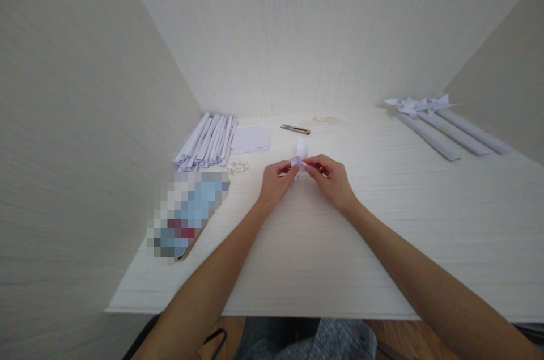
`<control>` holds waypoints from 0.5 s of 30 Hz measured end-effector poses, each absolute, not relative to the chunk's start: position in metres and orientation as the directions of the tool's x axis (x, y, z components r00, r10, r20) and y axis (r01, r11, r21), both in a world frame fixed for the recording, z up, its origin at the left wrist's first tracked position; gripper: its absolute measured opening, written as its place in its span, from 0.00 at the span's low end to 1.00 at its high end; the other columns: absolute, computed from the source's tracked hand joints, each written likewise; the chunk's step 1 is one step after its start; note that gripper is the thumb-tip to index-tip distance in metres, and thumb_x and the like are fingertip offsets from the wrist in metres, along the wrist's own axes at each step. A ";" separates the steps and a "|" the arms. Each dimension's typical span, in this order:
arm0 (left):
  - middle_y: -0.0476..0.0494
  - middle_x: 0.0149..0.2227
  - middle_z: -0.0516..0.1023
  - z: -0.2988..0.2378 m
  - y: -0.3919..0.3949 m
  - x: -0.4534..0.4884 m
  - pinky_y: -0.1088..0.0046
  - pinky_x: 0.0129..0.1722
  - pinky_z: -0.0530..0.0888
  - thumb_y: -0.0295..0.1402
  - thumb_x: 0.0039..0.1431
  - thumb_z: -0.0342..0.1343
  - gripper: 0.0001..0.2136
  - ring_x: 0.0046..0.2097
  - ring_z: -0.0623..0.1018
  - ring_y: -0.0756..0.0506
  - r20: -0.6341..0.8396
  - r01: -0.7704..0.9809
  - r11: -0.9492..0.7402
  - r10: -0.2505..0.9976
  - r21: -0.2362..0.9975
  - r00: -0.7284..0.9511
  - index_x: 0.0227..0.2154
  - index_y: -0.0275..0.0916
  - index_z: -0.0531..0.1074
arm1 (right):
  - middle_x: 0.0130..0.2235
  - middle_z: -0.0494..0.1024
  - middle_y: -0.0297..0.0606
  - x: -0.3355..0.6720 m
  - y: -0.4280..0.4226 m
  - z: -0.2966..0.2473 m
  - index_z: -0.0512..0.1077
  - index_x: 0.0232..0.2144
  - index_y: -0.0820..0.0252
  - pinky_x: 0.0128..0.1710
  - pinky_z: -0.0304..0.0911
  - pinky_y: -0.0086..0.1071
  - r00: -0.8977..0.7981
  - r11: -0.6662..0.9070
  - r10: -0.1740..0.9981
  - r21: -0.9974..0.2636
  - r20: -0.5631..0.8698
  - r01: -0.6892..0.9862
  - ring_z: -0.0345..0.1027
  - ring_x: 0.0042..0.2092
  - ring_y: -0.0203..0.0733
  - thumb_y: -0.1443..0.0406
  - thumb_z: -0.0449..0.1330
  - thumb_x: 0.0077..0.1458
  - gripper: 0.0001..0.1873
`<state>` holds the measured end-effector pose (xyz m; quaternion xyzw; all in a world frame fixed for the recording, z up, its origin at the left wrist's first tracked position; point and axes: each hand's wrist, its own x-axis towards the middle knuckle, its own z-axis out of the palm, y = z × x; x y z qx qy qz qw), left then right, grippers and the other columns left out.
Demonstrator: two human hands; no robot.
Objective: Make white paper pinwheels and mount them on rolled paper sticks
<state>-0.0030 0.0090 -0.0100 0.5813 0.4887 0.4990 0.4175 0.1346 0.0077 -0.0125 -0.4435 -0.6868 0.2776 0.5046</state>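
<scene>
Both of my hands meet over the middle of the white table (323, 258). My left hand (276, 180) and my right hand (329, 177) each pinch a small folded piece of white paper (301, 153) that sticks up between the fingertips. The fingers of both hands are closed on it. The paper is held just above the tabletop.
A row of folded white paper strips (208, 142) lies at the back left, beside a stack of white sheets (250, 138). Small scissors (295, 129) lie behind my hands. Three long paper rolls with folded tips (446, 127) lie at the right. A blurred flat object (187, 212) lies at the left.
</scene>
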 end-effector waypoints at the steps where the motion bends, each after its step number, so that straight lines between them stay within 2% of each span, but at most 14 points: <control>1: 0.50 0.21 0.71 -0.009 0.009 -0.003 0.79 0.23 0.66 0.34 0.45 0.53 0.07 0.24 0.69 0.53 0.171 0.154 -0.173 0.985 0.973 0.027 0.21 0.35 0.73 | 0.27 0.73 0.35 0.135 0.008 -0.013 0.72 0.28 0.60 0.26 0.59 0.28 -0.092 0.438 0.897 -0.847 0.432 0.301 0.63 0.27 0.33 0.64 0.56 0.48 0.07; 7: 0.50 0.21 0.71 -0.011 0.009 -0.004 0.79 0.23 0.66 0.34 0.45 0.53 0.07 0.23 0.69 0.53 0.169 0.149 -0.173 0.985 0.974 0.038 0.20 0.35 0.72 | 0.22 0.70 0.32 0.135 0.012 -0.015 0.70 0.25 0.63 0.24 0.56 0.28 -0.050 0.353 0.935 -0.921 0.350 0.166 0.60 0.23 0.32 0.64 0.59 0.43 0.07; 15: 0.51 0.20 0.70 -0.009 0.007 -0.003 0.79 0.24 0.66 0.35 0.45 0.53 0.09 0.23 0.68 0.54 0.167 0.147 -0.172 0.985 0.974 0.045 0.20 0.34 0.72 | 0.20 0.68 0.31 0.136 0.011 -0.012 0.69 0.21 0.62 0.23 0.54 0.28 -0.001 0.309 0.950 -0.941 0.312 0.139 0.58 0.23 0.31 0.64 0.59 0.40 0.05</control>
